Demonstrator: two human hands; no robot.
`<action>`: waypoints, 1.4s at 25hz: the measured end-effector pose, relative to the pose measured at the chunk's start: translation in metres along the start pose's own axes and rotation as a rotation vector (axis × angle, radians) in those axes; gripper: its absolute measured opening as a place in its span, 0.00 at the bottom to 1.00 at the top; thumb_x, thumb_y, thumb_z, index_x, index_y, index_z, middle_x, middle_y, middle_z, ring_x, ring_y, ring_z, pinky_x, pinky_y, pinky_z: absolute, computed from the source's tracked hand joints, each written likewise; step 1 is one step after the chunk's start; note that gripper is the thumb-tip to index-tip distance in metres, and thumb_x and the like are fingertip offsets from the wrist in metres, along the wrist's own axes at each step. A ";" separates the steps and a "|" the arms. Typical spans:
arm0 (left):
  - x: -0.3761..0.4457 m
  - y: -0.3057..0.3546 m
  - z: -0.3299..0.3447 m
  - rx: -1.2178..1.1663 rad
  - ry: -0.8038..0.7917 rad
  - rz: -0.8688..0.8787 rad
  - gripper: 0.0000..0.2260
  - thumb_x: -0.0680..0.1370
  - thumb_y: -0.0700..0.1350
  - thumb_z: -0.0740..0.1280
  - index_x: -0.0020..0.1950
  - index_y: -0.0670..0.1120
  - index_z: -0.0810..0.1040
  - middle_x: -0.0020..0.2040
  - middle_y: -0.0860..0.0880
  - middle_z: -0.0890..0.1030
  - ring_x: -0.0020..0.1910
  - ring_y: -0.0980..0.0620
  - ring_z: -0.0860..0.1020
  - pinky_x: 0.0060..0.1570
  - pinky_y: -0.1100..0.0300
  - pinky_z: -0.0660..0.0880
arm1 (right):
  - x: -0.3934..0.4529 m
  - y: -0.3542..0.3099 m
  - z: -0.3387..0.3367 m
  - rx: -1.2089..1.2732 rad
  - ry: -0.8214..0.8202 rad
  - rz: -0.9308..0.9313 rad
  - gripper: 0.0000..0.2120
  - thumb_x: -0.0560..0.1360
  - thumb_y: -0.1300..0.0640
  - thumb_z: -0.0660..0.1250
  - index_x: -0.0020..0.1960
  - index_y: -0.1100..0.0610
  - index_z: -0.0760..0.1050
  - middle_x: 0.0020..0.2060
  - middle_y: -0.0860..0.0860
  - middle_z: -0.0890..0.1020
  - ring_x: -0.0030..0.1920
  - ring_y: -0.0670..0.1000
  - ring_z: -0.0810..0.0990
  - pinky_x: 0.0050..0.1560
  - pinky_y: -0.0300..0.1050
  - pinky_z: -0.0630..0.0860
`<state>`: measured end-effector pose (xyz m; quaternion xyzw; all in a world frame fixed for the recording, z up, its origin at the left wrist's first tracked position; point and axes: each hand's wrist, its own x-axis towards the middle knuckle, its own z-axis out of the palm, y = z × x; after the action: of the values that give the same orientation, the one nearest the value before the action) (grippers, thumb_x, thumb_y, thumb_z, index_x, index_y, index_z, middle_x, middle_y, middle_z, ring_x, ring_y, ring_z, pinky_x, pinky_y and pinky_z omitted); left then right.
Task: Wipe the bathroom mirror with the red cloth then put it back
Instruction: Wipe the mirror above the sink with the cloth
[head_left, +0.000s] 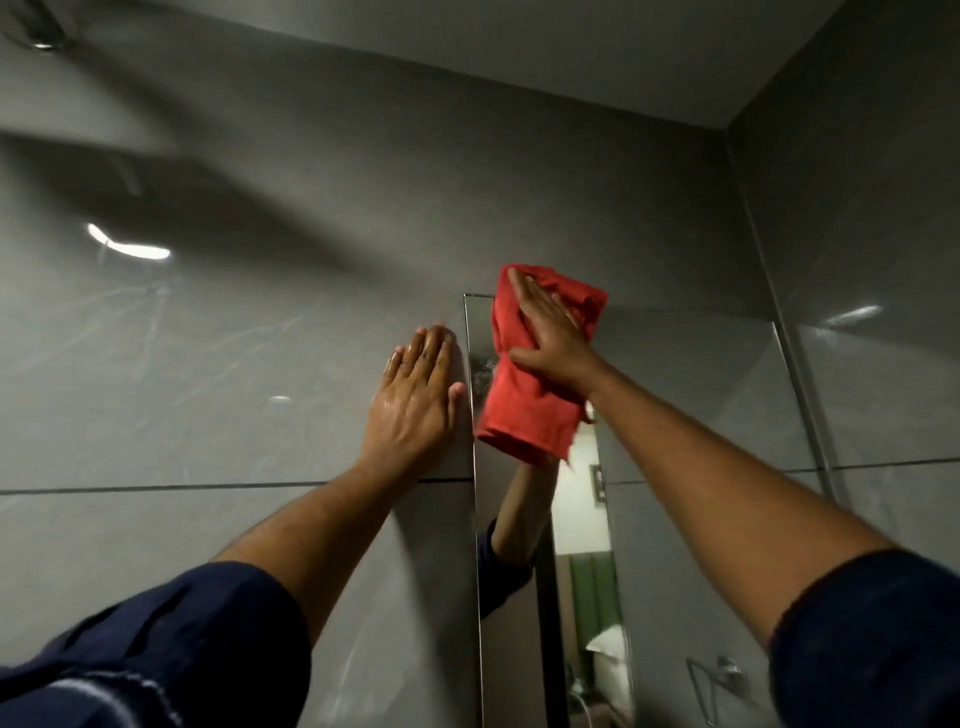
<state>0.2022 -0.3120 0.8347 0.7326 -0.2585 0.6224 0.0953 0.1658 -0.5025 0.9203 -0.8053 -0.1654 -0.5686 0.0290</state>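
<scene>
The red cloth (530, 395) is pressed flat against the mirror (701, 415) at its top left corner, bunched and folded, its upper end lapping over the mirror's top edge onto the wall. It is held there by the right hand (553, 338), which is laid on it with fingers stretched out and the thumb hooked round the cloth's left side. The lower part of the cloth hangs loose below the wrist.

The left hand (415, 395) is spread open, palm flat on the grey tiled wall (234, 364) just beside the mirror's left edge, nothing held; its thumb tip is close to the mirror's frame edge. The skin looks wet and shiny.

Both forearms are bare, with dark blue sleeves (171, 649) pushed up near the elbows. A reflected arm and sleeve are seen in the mirror under the cloth. Smears are visible on the glass just left of the cloth. A grout line (156, 489) runs across the wall under the left wrist. A metal holder (719, 675) is seen at lower right; whether it is reflected or real cannot be told.
</scene>
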 end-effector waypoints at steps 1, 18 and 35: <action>-0.007 0.003 0.003 0.004 0.031 0.010 0.26 0.82 0.52 0.45 0.79 0.43 0.50 0.80 0.45 0.50 0.79 0.48 0.47 0.78 0.55 0.42 | 0.000 0.010 -0.010 0.026 -0.084 -0.058 0.49 0.65 0.48 0.67 0.77 0.52 0.42 0.78 0.52 0.45 0.78 0.53 0.47 0.78 0.56 0.47; -0.012 0.005 0.005 -0.057 0.097 -0.004 0.27 0.81 0.52 0.43 0.78 0.43 0.47 0.78 0.48 0.43 0.78 0.51 0.41 0.77 0.57 0.41 | -0.019 -0.015 0.029 0.182 0.455 0.239 0.27 0.80 0.53 0.52 0.77 0.57 0.49 0.78 0.54 0.54 0.77 0.52 0.54 0.73 0.43 0.53; -0.011 0.000 0.005 -0.114 0.155 -0.047 0.26 0.82 0.50 0.45 0.78 0.42 0.49 0.80 0.44 0.48 0.77 0.52 0.41 0.78 0.54 0.42 | -0.016 -0.033 0.040 0.004 0.224 -0.012 0.33 0.76 0.51 0.58 0.77 0.55 0.50 0.78 0.53 0.54 0.78 0.53 0.53 0.76 0.50 0.50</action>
<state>0.2057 -0.3115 0.8228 0.6815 -0.2680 0.6592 0.1711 0.1877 -0.4658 0.8866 -0.7357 -0.1672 -0.6548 0.0457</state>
